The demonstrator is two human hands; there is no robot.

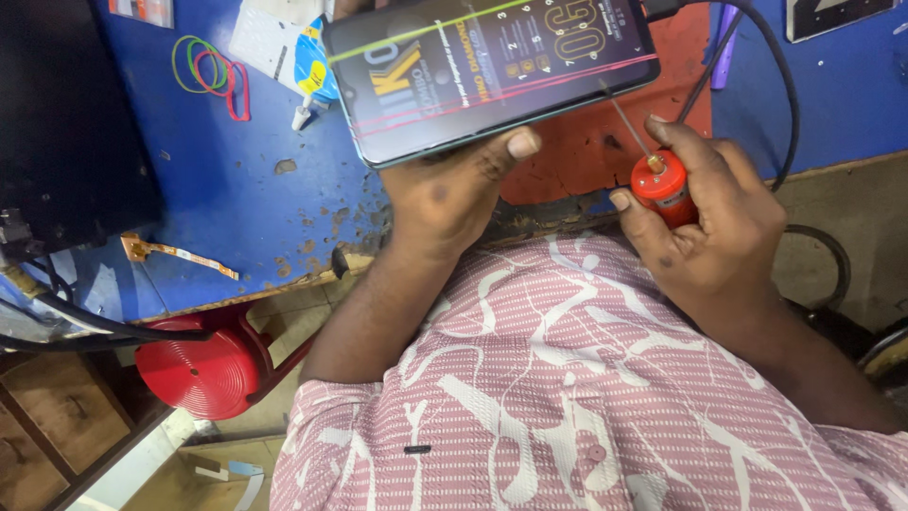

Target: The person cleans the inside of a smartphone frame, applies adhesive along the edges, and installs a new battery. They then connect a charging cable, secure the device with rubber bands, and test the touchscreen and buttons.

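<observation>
Blue and badly chipped, the painted counter point(236, 180) filled the top of the view, and at its near edge the action was tight. Left hand point(445, 194) gripped a dark-cased smartphone with a lit, streaked screen point(492, 66), thumb pressed along its lower edge, tilting it up off the counter, apparently to steady it for the tool. Right hand point(705, 227) was closed round a small red bottle with a thin metal needle tip point(662, 185), the needle reaching up to the phone's lower right edge, so any drop would land precisely. A black cable point(757, 57) ran from the phone's top corner. Further left lay coloured rubber bands point(213, 71) and a copper-toned flex strip point(175, 254). Below the counter sat a red ribbed stool point(199, 369), beside wooden drawers.
</observation>
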